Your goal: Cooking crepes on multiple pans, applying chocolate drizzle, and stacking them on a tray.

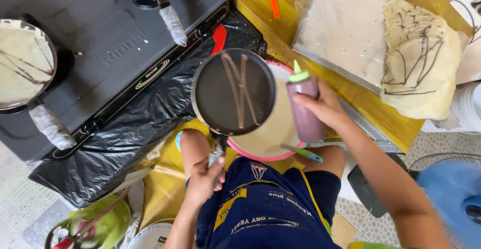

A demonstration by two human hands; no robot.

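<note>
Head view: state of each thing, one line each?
Small pan: held over pink bowl, brown lines on it.
Squeeze bottle: upright, capped green.
Pink bowl: batter inside.
Left hand: grip on pan handle.
Right hand: grip on bottle.
Stove pans: batter in both.
Crepe stack: on lined tray.

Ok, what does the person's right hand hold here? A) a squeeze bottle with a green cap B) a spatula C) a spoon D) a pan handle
A: the right hand wraps a purplish squeeze bottle with a green cap, beside the dark pan that the left hand holds by the handle.
</note>
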